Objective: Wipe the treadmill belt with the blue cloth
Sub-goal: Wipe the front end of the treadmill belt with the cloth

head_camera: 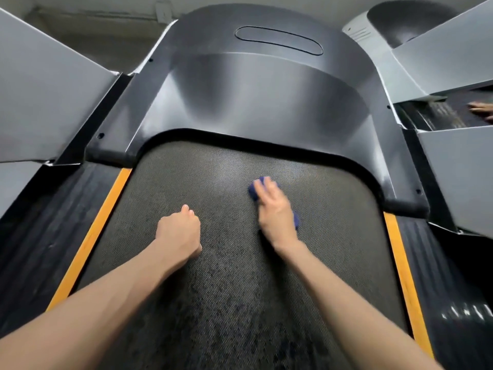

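Note:
The dark textured treadmill belt (pixel 213 188) fills the middle of the view, edged by orange stripes. My right hand (pixel 276 209) presses flat on the blue cloth (pixel 255 190) near the belt's front, right of centre; straight fingers cover most of the cloth, and a bit of blue shows beside the palm. My left hand (pixel 180 231) rests on the belt as a fist, left of centre, holding nothing.
The black motor cover (pixel 253 97) rises just beyond the belt's front. Black side rails (pixel 53 209) flank the belt. Grey panels stand at left and right. Another person's hand (pixel 481 109) shows on a neighbouring treadmill at far right.

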`<state>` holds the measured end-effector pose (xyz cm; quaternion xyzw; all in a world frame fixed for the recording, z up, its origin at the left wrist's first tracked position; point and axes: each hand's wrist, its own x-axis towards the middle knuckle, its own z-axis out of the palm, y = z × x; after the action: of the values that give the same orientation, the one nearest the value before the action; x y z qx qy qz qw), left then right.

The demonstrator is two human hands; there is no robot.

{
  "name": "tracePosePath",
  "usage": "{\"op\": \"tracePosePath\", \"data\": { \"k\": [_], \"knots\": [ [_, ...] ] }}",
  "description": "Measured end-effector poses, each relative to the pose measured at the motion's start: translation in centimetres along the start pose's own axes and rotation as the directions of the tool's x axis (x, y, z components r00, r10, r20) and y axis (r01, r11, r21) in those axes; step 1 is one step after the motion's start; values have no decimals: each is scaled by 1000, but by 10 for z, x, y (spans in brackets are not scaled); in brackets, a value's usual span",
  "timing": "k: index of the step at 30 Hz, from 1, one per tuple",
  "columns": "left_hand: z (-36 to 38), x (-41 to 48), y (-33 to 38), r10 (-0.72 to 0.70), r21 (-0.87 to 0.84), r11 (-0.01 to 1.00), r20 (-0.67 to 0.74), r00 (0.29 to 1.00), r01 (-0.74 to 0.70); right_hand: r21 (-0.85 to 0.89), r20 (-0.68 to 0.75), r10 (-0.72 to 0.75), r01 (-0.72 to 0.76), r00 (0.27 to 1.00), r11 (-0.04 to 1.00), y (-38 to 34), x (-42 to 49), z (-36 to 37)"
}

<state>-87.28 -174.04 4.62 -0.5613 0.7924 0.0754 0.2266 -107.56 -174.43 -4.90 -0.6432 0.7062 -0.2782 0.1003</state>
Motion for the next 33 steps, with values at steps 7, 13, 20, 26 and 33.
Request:
{"op": "tracePosePath", "data": {
  "k": [7, 13, 20, 26, 33],
  "knots": [
    [-1, 0, 2, -2, 30, 1000, 8, 1000, 2, -65, 149, -178, 189, 973, 980, 42, -11, -45],
    [-5, 7, 5, -16, 45, 999, 45, 999, 14, -18, -206, 407, -420, 890, 907, 68, 18, -63],
    [-11, 14, 5, -5, 44, 999, 86, 996, 1, 92, 243, -363, 351, 900, 932, -8, -27, -4],
    [-2, 6, 0, -12, -13, 1000, 49, 999, 13, -33, -24, 202, -203, 979, 979, 103, 3, -104],
    [-2, 11, 2, -17, -16, 1000, 38, 999, 17, -63, -53, 128, -131, 990, 989, 65, -57, -69]
  ]
}}
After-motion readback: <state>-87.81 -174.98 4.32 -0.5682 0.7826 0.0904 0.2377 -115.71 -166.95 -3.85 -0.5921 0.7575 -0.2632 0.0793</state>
